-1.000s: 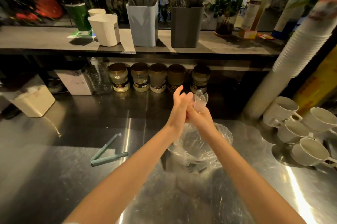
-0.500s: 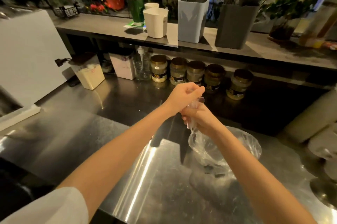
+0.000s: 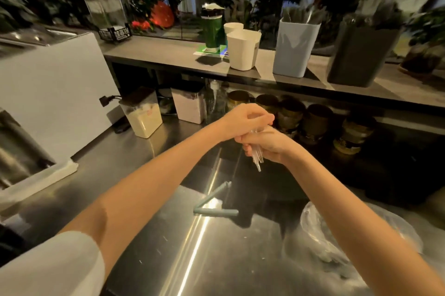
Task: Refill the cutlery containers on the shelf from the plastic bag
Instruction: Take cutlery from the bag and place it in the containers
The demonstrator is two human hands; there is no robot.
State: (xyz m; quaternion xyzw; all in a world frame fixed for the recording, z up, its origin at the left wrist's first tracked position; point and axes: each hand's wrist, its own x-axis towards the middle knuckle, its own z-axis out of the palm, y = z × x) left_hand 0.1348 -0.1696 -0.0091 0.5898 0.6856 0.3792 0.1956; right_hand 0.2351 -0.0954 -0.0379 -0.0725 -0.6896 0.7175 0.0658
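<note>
The right hand [image 3: 267, 143] is closed round a bundle of clear cutlery [image 3: 257, 159], handles pointing down, held above the bench [image 3: 156, 259] and below the shelf [image 3: 168, 52]. The left hand [image 3: 245, 118] curls over the bundle's upper end, fingers pinching it, apparently squaring the pieces together. The bag [image 3: 315, 225] lies open on the bench under the right forearm, well apart from the bundle; whether more cutlery is left in it cannot be told. A blue-green clip [image 3: 213, 201] lies open beside it. On the shelf, the blue container [image 3: 296, 52] and the grey container [image 3: 361, 59] already show cutlery at their rims, while nothing shows above the rim of the white container [image 3: 243, 52]. This handful is out of the bag but not yet delivered, so the task looks partway through: lifting it to a container remains.
</note>
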